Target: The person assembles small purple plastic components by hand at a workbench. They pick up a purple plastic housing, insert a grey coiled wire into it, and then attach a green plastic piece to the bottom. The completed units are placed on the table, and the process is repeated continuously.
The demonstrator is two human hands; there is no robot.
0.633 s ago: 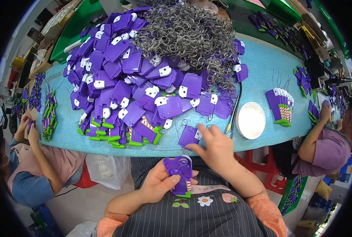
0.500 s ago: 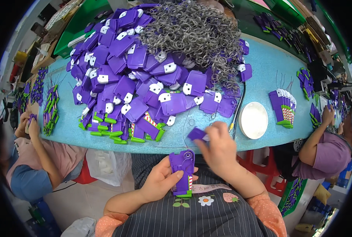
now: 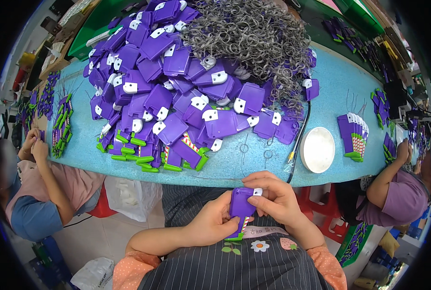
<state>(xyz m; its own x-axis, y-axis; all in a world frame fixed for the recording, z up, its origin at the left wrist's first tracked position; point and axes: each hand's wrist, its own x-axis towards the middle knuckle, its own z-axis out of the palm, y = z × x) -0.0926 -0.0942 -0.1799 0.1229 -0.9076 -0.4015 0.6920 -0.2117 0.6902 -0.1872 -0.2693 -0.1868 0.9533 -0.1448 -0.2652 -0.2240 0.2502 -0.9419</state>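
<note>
In front of my apron, my left hand (image 3: 213, 218) is closed round the lower part of a purple plastic casing (image 3: 238, 226) with a green end and a red-and-white striped edge. Over its upper part lies a purple cover (image 3: 241, 200) with a white corner. My right hand (image 3: 276, 199) pinches that corner between thumb and fingers, against the casing. The cover hides the casing's inside. Just beyond, on the blue table (image 3: 210, 180), thin wire loops (image 3: 244, 148) lie near the edge.
A heap of purple covers and casings (image 3: 150, 89) fills the middle, beside tangled grey coiled springs (image 3: 247, 38). To the right are a black cable (image 3: 303, 130), a white bowl (image 3: 317, 150) and a row of purple casings (image 3: 353, 135). Co-workers (image 3: 56, 193) sit at both sides.
My right hand has brought the purple cover down onto the casing in my left hand. The round coil inside the casing is now covered. The view has shifted slightly.
</note>
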